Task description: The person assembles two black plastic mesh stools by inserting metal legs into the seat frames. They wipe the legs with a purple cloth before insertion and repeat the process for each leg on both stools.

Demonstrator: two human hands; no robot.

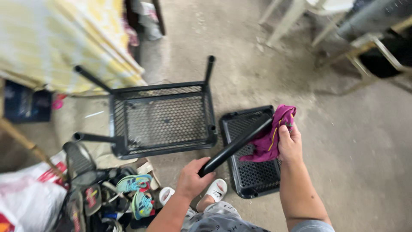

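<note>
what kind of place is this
Likely a home's utility or storage corner: bare concrete floor, a heap of shoes, and black mesh rack parts laid out.

We see both our forearms bare from wrist to elbow, with no watch, ring or band on the left hand (192, 179) or the right hand (289, 144). A pale grey-blue sleeve edge (311, 226) shows at the near right. We wear grey patterned shorts (223, 220) and white slide sandals (216, 189), each with a dark mark on its strap.
</note>
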